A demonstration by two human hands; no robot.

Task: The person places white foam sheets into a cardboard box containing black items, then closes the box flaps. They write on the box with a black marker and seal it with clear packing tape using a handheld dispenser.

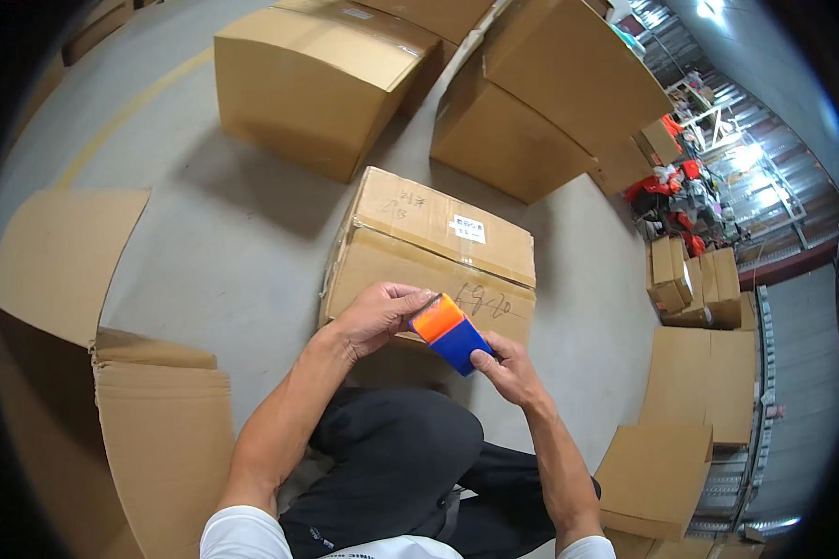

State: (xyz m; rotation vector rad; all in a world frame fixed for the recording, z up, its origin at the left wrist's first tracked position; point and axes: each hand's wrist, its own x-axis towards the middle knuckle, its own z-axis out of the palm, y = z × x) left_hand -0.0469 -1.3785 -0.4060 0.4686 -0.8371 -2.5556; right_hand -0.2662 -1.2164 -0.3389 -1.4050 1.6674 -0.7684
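Note:
Between my hands, over a taped cardboard box (pixel 438 244), is a small blocky thing, half orange and half blue (pixel 452 337), with a dark strip along its orange end; its exact kind is unclear. My left hand (pixel 382 317) pinches the orange end near that dark strip, thumb and fingertips together. The blue end is gripped by my right hand (pixel 511 368), with the thumb on its face and the other fingers partly hidden behind. The box below is closed, with handwriting and a white label on top.
Large cartons (pixel 298 93) stand beyond the box, with another tall one (pixel 550 84) to their right. An open carton (pixel 163 419) is at my left. Stacked cartons (pixel 662 475) line the right side, near a heap of red items (pixel 685 200). My bent knee (pixel 401 429) is close below my hands.

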